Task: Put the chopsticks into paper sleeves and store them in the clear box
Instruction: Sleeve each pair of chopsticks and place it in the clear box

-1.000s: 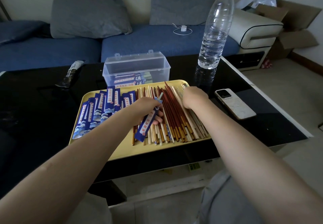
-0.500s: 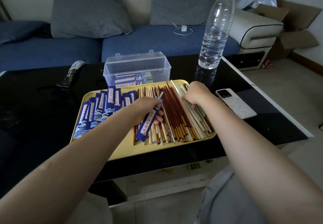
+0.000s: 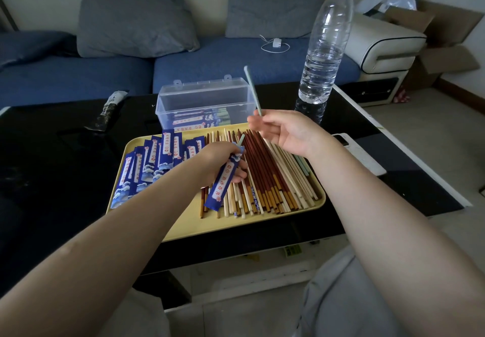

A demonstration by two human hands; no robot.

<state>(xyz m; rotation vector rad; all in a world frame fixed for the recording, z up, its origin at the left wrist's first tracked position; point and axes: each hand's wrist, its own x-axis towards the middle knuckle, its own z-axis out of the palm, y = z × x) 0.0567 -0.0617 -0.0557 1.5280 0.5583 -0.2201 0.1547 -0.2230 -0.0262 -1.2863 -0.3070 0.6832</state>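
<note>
A blue sofa (image 3: 236, 66) with two grey cushions (image 3: 136, 24) runs along the far side of the scene, and a glossy black coffee table (image 3: 52, 158) stands in front of it. On the table, near the middle, lies a yellow tray (image 3: 236, 225). Its right half is covered with loose chopsticks (image 3: 273, 179), red-brown, pale wood and a few pale green, lying roughly side by side; its left half holds a fanned heap of blue paper sleeves (image 3: 147, 163). Just beyond the tray's far edge sits the clear box (image 3: 204, 100), its lid tipped up behind it, with several sleeved pairs lying in the bottom. A tall plastic water bottle (image 3: 325, 45) stands far right on the table, and a white phone (image 3: 359, 155) lies to the right of the tray, partly hidden by the right forearm.

The right hand (image 3: 286, 131) is raised above the tray's far edge, palm turned up, pinching the lower end of a pale green chopstick (image 3: 252, 89) that points up and away in front of the box. The left hand (image 3: 220, 158) grips a blue sleeve (image 3: 223, 181) over the loose chopsticks, slanted with its open end far; a pale green chopstick tip (image 3: 241, 139) sticks out of that end.
</note>
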